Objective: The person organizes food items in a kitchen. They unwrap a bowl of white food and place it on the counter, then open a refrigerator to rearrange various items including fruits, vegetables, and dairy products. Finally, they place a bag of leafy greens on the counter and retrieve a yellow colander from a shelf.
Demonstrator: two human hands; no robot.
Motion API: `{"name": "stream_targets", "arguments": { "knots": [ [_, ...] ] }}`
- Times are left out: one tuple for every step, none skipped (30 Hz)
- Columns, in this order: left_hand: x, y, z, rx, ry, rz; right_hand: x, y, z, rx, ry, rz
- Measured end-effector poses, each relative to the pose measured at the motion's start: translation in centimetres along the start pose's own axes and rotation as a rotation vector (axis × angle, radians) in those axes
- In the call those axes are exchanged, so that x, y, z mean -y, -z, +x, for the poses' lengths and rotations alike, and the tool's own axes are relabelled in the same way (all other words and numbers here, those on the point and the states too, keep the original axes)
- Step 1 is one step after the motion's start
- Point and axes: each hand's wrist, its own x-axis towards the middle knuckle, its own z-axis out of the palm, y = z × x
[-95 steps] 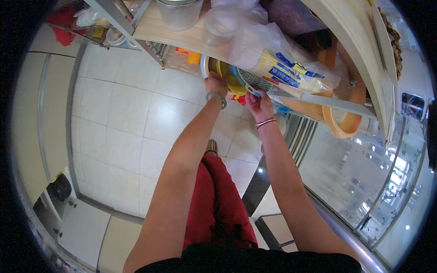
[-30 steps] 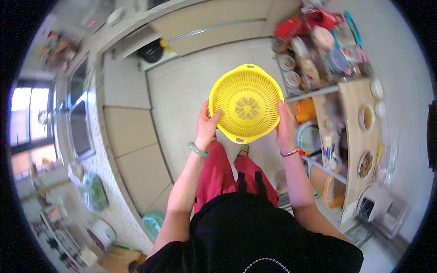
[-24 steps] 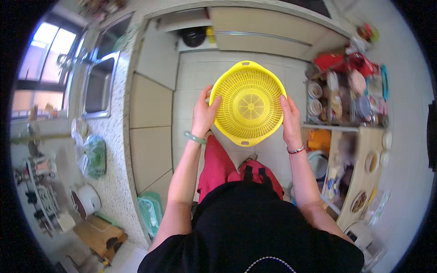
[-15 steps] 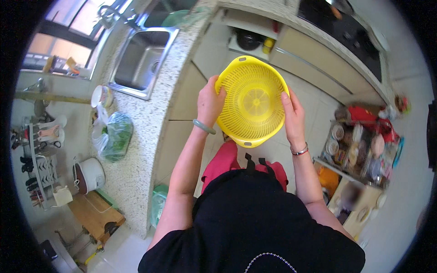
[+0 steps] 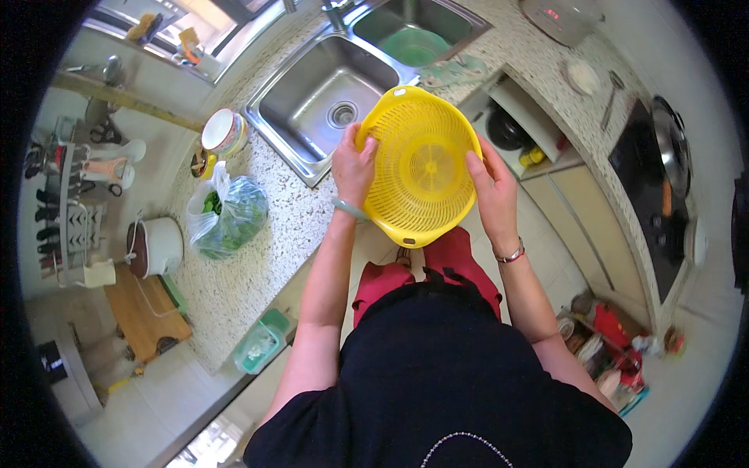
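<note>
Two hands are holding a yellow colander (image 5: 421,168) by opposite sides of its rim, above the edge of the counter (image 5: 257,273) and just beside the sink (image 5: 312,117). Left hand (image 5: 353,165): fingers are curling over the colander's left rim, thumb inside the bowl, clasping it firmly; a pale green bangle (image 5: 349,209) is sitting on the wrist. Right hand (image 5: 491,187): palm is pressing flat against the colander's right wall, fingers stretching up along the rim and closing on it; a thin bracelet (image 5: 511,255) is circling the wrist. The colander is tilting so that its perforated inside is facing the camera, with a small handle tab showing at its upper rim and another at its lower edge.

On the speckled counter, a clear bag of greens (image 5: 228,218) is lying left of the hands, well apart from them. A striped bowl (image 5: 224,131) is standing just above the bag, near the sink's left corner. A white cooker pot (image 5: 154,246) is resting further left, beside a wooden board (image 5: 147,310). A green basin (image 5: 413,45) is sitting in the far sink compartment. A hob (image 5: 651,187) with a pan (image 5: 672,156) is lying at the right. Red trousers (image 5: 425,269) are showing below the colander.
</note>
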Motion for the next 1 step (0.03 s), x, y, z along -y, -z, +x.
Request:
{"name": "stream_targets", "arguments": {
  "knots": [
    [0.25,-0.15,0.54,-0.037,0.038,-0.059,-0.46,-0.08,1.22,0.031,-0.002,-0.002]
  ]
}}
